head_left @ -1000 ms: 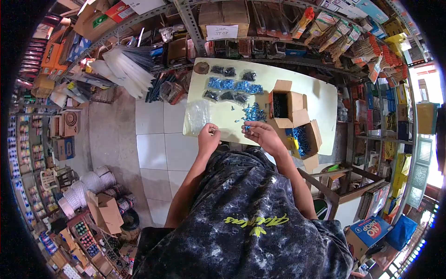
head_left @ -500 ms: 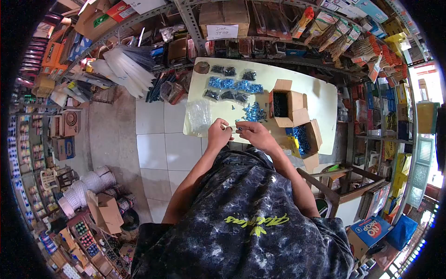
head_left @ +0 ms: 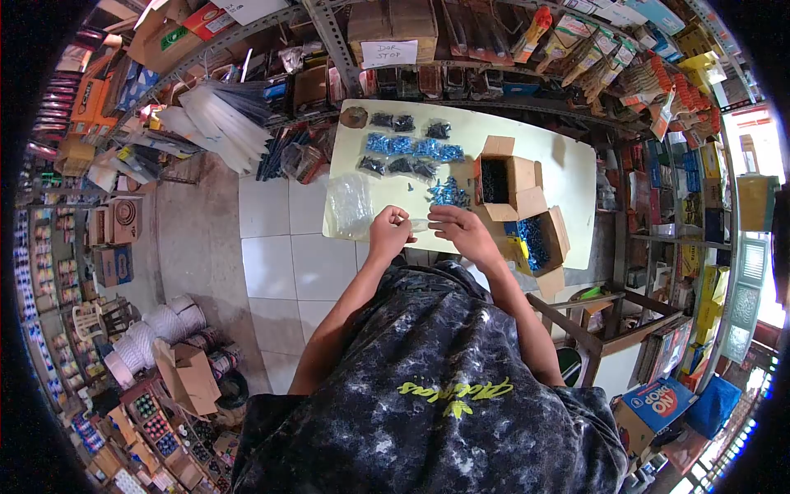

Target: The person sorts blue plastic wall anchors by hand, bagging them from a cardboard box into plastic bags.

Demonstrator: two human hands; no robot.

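Note:
My left hand [head_left: 390,234] is closed, thumb and fingers pinching a small clear plastic bag [head_left: 420,225] at the front edge of the table. Just right of the bag is my right hand [head_left: 462,234], its fingers stretched out flat with the tips at the bag's end. Beyond my hands lies a loose pile of blue plastic wall plugs [head_left: 448,193]. A stack of clear empty bags [head_left: 352,204] rests left of my left hand. Filled bags of blue plugs [head_left: 414,148] form a row farther back, between bags of black pieces [head_left: 401,167].
An open carton of dark pieces [head_left: 496,181] and another of blue plugs [head_left: 535,247] stand at the table's right. A brown roll of tape [head_left: 354,118] sits at the far left corner. Loaded shelves surround the table [head_left: 564,198]; a wooden frame [head_left: 605,342] is to my right.
My right hand has shifted slightly right, away from my left, and its bent fingers have straightened. More of the clear bag shows between my hands.

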